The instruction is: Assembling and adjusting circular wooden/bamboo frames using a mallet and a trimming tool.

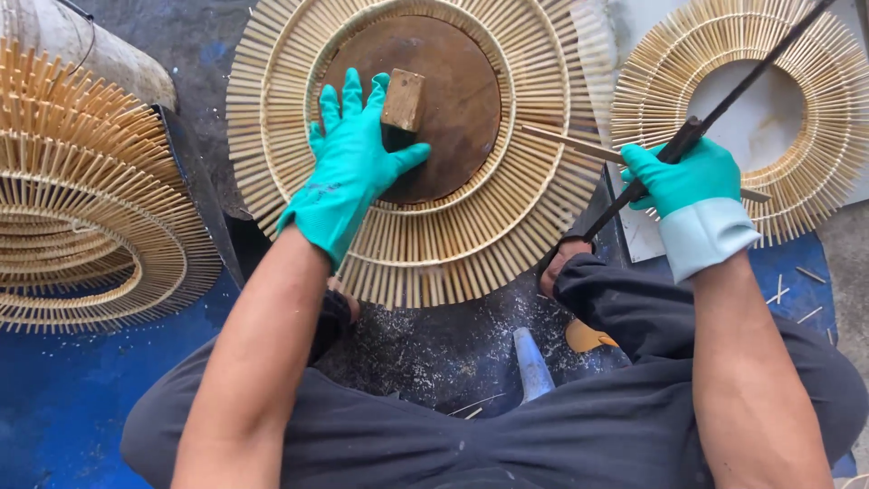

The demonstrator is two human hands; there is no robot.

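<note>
1. Landmark: the bamboo ring (425, 244), a round frame of short bamboo slats fanned out around a brown disc (453, 100), lying flat just in front of the person's knees.
2. Left hand (348, 172), teal glove: fingers spread, palm pressed flat on the disc at the ring's centre. Gripping nothing; thumb and forefinger flank a small wooden block (404, 100) that stands on the disc.
3. Right hand (683, 181), teal glove with pale cuff: closed in a fist around a long dark metal rod (724, 104), just off the ring's right edge.
4. The rod runs diagonally, lower end near the ring's bottom-right rim, upper end up and away to the right.
5. A thin bamboo strip (570, 145) lies across the ring's right side and passes toward the right hand.
6. A second slat ring (751, 109) lies right of the landmark ring, on a pale sheet.
7. A stack of finished rings (86, 217) sits left of it.
8. Below it: dusty dark floor with shavings, blue mat (63, 398) at the sides.
</note>
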